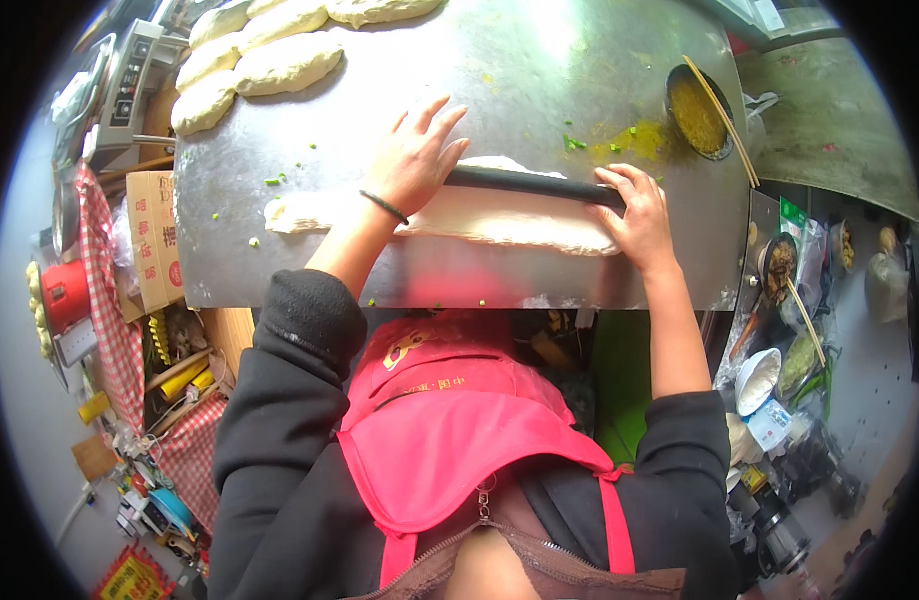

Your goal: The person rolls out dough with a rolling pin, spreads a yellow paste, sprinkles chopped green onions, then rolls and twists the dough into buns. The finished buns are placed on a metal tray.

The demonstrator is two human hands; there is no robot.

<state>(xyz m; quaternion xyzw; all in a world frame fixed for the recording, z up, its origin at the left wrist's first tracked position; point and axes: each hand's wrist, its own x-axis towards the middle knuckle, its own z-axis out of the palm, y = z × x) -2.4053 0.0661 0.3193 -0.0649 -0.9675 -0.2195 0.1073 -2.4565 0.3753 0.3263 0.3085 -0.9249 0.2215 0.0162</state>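
A long flattened strip of dough [504, 217] lies across the metal worktop [317, 277] before me. On its far side rests a dark rolling pin [534, 184]. My right hand [635, 214] has its fingers curled over the pin's right end. My left hand [418, 157], with a dark band at the wrist, is at the pin's left end, its fingers spread and pointing away; whether it grips the pin is not clear. The left forearm passes over the strip and hides part of it. Bits of chopped green onion [275, 180] are scattered on the metal.
Several oblong dough pieces [287, 64] lie at the far left. A bowl of yellow liquid [698, 112] with chopsticks [722, 120] across it stands at the far right, beside a yellow smear. Right of the worktop are a bowl of brown filling [780, 262] and a white bowl [758, 381]; left, a cardboard box [153, 240].
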